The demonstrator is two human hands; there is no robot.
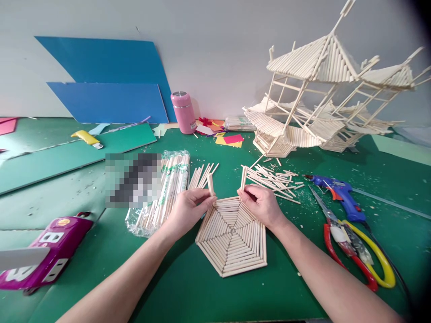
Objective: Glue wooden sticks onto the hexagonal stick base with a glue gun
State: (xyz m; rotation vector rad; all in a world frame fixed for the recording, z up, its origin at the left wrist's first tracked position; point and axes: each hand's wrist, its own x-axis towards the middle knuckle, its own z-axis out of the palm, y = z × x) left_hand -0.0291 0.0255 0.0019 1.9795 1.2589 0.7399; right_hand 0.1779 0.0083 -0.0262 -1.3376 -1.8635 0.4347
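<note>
A hexagonal panel of wooden sticks (232, 242) lies flat on the green table (188, 296) between my forearms. At its back left corner my left hand (193, 206) pinches a short upright wooden piece (210, 183). My right hand (261, 204) grips a similar upright wooden piece (244, 178) at the back right corner. Both pieces rise above my fingertips; whether their lower ends touch the panel is hidden by my fingers. Loose sticks (276, 180) are scattered just behind my right hand, and more sticks (201, 175) lie behind my left.
A stick pavilion model (313, 63) stands at the back right. On the right are a blue glue gun (346, 197) and red-handled pliers (346, 251). Bagged sticks (173, 179), a purple power strip (63, 246) and a yellow cutter (86, 137) lie left; a pink bottle (183, 114) stands behind.
</note>
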